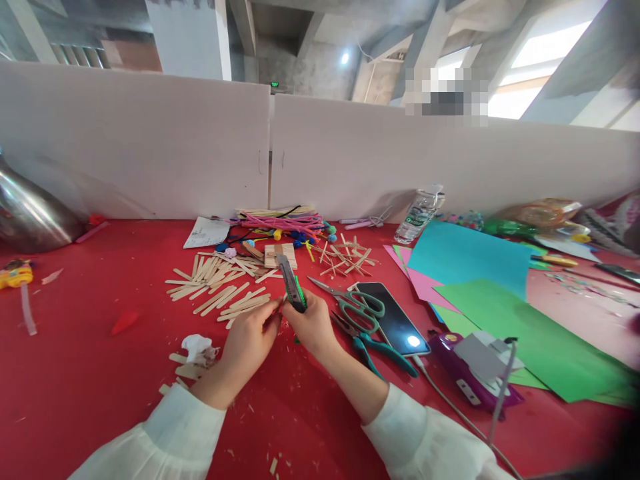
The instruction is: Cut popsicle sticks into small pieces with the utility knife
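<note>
My right hand point(313, 323) is closed round a utility knife point(291, 283) with a green and black handle, its blade end pointing up and away. Fingers pinched together, my left hand point(253, 337) meets it at the knife's lower end; what it holds is too small and hidden to make out. Just beyond the hands lie many loose wooden craft sticks point(215, 280) and a small wooden block point(280, 255). A pile of thin split sticks point(347, 257) is to the right. Green-handled scissors point(357, 308) and teal-handled pliers point(383, 353) rest beside my right hand.
A phone point(393, 317) lies right of the scissors, near a purple power strip point(473, 373) with a cable. Coloured paper point(475, 260) and a plastic bottle point(420, 215) are further right. Pink pipe cleaners point(280, 223) lie by the white partition point(150, 143). Wood shavings dot the red table point(100, 380).
</note>
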Motion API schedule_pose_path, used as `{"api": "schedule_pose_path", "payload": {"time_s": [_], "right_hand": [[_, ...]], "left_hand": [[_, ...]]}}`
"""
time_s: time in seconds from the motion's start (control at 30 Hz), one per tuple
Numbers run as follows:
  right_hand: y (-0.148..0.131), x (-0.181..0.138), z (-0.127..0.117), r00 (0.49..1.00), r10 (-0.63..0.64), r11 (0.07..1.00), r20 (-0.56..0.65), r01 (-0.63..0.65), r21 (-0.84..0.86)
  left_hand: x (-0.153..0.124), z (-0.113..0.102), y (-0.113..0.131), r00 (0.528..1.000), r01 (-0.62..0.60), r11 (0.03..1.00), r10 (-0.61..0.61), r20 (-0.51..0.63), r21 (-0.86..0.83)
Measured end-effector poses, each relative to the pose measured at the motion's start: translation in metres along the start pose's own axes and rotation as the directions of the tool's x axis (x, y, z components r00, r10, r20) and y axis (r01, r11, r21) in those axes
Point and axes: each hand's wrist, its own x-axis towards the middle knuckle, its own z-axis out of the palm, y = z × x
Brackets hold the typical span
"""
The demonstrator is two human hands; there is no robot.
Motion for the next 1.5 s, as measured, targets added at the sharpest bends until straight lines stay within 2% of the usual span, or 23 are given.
{"api": "schedule_pose_path", "payload": {"time_s": [0.13,0.3,0.43,0.53,0.63,0.83,1.03,1.37,1.5], "right_hand": [[-0.001,-0.002,-0.004,1.000,-0.018,1.000,0.008,0.018,-0.010],[-0.003,-0.006,-0.004,0.999,-0.042,0.997,0.008,0.043,-0.069],[-0.009,-0.013,-0.004,0.989,-0.143,0.981,0.034,0.147,-0.128],[-0.013,-0.012,-0.010,0.995,-0.101,0.994,0.011,0.102,-0.032],[-0.012,-0.004,-0.019,0.999,0.004,0.999,-0.042,-0.002,0.050],[-0.007,0.006,-0.023,0.985,0.143,0.967,0.100,-0.161,0.199],[-0.014,-0.003,-0.017,0.989,0.080,0.980,0.127,-0.101,0.171],[-0.014,-0.001,-0.019,0.990,0.126,0.970,0.060,-0.136,0.202],[-0.012,0.001,-0.024,0.992,0.127,0.981,0.026,-0.129,0.148]], "left_hand": [[-0.001,0.001,0.002,0.995,0.104,0.965,-0.101,0.027,-0.241],[0.000,0.003,0.006,0.974,0.225,0.878,-0.201,0.102,-0.424],[0.004,0.003,0.006,0.921,0.387,0.671,-0.315,0.229,-0.633],[0.007,0.001,0.008,0.885,0.438,0.557,-0.407,0.228,-0.706],[0.007,-0.002,0.011,0.866,0.465,0.549,-0.446,0.227,-0.694],[0.005,-0.001,0.012,0.858,0.510,0.553,-0.386,0.340,-0.659],[0.005,-0.003,0.012,0.917,0.396,0.652,-0.314,0.245,-0.647],[0.007,-0.004,0.018,0.866,0.496,0.546,-0.375,0.332,-0.675],[0.007,-0.004,0.016,0.868,0.495,0.585,-0.359,0.342,-0.642]]}}
